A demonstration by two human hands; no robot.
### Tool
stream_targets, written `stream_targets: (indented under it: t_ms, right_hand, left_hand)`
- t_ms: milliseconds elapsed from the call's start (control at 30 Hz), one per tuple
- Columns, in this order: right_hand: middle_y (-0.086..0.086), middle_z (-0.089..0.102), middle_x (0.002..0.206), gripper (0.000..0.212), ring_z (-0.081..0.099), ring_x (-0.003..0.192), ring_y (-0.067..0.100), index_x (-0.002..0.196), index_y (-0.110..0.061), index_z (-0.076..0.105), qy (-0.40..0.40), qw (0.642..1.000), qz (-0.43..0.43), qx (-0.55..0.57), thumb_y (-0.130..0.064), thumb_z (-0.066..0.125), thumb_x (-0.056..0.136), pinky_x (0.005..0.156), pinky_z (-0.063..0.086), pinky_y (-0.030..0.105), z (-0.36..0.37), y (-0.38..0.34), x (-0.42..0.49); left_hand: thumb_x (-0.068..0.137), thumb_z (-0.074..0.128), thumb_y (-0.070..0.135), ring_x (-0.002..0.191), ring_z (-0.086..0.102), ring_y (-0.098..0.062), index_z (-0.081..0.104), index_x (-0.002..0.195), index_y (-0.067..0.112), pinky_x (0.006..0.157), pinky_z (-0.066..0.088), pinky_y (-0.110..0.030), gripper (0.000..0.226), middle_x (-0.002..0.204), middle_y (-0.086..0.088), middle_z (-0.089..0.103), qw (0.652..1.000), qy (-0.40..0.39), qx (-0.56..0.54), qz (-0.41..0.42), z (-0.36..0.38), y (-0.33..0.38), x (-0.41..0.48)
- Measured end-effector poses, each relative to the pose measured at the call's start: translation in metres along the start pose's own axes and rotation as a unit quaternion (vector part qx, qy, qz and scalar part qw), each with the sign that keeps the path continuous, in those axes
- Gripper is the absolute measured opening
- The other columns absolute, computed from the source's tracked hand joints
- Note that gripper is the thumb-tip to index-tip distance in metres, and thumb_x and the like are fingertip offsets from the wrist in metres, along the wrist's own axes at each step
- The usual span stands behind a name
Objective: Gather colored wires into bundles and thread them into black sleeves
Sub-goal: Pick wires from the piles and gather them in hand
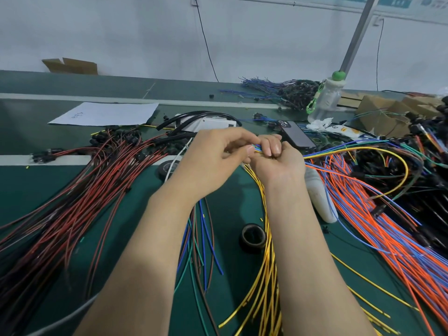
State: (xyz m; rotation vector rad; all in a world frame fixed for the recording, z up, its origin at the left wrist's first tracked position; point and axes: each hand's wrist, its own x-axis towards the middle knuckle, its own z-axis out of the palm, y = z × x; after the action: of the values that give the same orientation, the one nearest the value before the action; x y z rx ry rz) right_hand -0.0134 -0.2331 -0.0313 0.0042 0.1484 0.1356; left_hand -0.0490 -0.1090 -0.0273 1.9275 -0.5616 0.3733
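Two hands met above the tabletop [232,207], the left hand [217,152] pinching and the right hand [277,157] curled round the ends of a small wire bundle [257,148], whose loose tips might splay or slip uneven if either grip slackened.

I can read no text with certainty. The sheet of paper [106,113] on the bench carries a short handwritten mark near its left edge, too small to make out. The wall banner [395,2] at top right shows blurred characters. The white packet [344,129] bears orange print that I cannot read.
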Motion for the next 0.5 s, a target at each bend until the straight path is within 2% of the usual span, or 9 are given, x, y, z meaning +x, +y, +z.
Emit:
stream_targets:
  t_ms: [167,333,500]
  right_hand:
    - [-0.002,0.023,0.04,0.039,0.02,0.029,0.013,0.063,-0.012,0.036,0.005,0.999,0.003,-0.041,-0.012,0.026,0.101,0.047,0.018,0.022,-0.001,-0.001,0.001]
    - [-0.003,0.023,0.038,0.058,0.02,0.028,0.012,0.049,-0.008,0.042,-0.036,0.999,0.011,-0.028,-0.017,0.025,0.104,0.054,0.007,0.023,-0.001,-0.002,0.002]
    - [-0.003,0.024,0.038,0.055,0.021,0.028,0.012,0.053,-0.007,0.042,-0.05,0.998,0.023,-0.016,-0.019,0.026,0.104,0.047,0.017,0.022,0.001,0.0,-0.002]
  left_hand:
    - [0.09,0.059,0.003,0.074,0.07,-0.011,0.069,0.092,0.016,0.081,0.056,-0.027,0.017,0.088,0.001,0.072,0.999,-0.031,-0.038,-0.023,-0.003,-0.006,0.001]
    - [0.094,0.051,0.006,0.072,0.066,-0.009,0.066,0.103,0.018,0.075,0.055,-0.023,0.021,0.081,0.0,0.072,0.965,-0.079,-0.237,-0.073,-0.005,-0.014,-0.003]
    - [0.088,0.054,0.017,0.069,0.064,-0.01,0.066,0.099,0.011,0.071,0.054,-0.021,0.018,0.081,-0.004,0.069,0.945,-0.069,-0.305,-0.099,-0.001,-0.019,-0.005]
